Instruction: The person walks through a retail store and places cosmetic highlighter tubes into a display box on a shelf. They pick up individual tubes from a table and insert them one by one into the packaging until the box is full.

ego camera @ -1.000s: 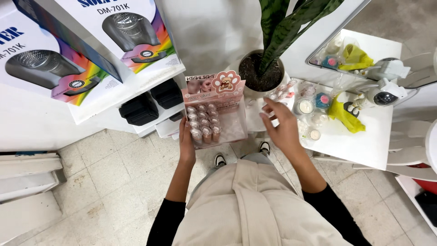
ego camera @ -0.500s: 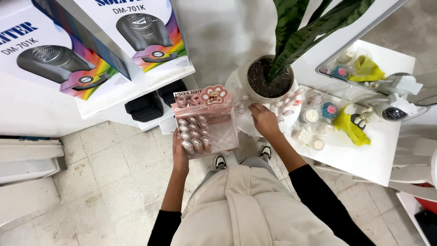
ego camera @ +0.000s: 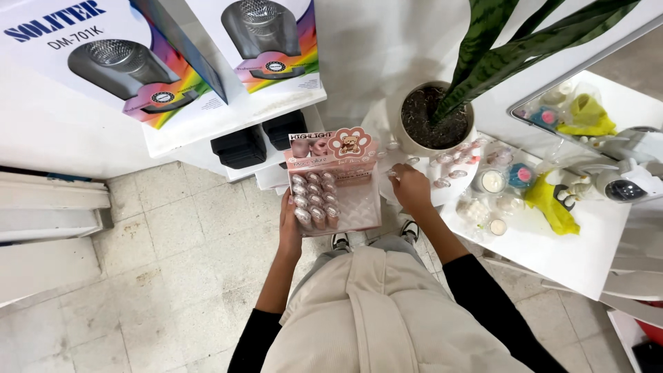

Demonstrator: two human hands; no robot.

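Note:
My left hand (ego camera: 290, 231) grips the left edge of a pink display tray (ego camera: 338, 186) that holds several small pink tubes in rows on its left side. Its right side shows a bare white insert. A pink card with a paw shape stands at its top. My right hand (ego camera: 409, 188) is just right of the tray, fingers pinched on a small pale tube (ego camera: 391, 174). More loose tubes (ego camera: 452, 166) lie on the round white stand below the plant pot.
A white pot (ego camera: 431, 117) with a tall green plant stands close behind my right hand. A white table (ego camera: 552, 249) to the right carries small jars and yellow items. Large printed boxes (ego camera: 103, 69) and black cases (ego camera: 238, 146) sit on a shelf at left. Tiled floor lies below.
My right hand has drawn back from the table toward the tray with a small tube pinched in it. The tray stays in my left hand; the view shifted slightly.

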